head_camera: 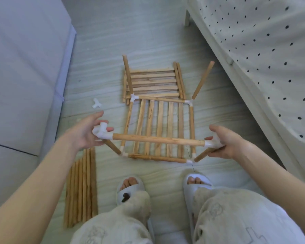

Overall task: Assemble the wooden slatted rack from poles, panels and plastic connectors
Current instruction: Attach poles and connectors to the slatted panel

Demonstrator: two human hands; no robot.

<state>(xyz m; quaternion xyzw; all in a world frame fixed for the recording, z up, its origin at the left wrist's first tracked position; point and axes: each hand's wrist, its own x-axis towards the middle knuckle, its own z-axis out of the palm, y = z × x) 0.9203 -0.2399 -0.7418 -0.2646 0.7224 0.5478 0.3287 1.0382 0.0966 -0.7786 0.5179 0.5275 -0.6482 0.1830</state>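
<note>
the half-built rack [158, 131] stands on the floor [104, 50]; it looks light, stiff but wobbly at push-fit joints. best gripped at the connectors: left hand [88, 132] loosely cups one [100, 132], fingers spread; right hand [224, 143] grasps the other [212, 143].

Half-built slatted rack [159, 131] on floor
</note>
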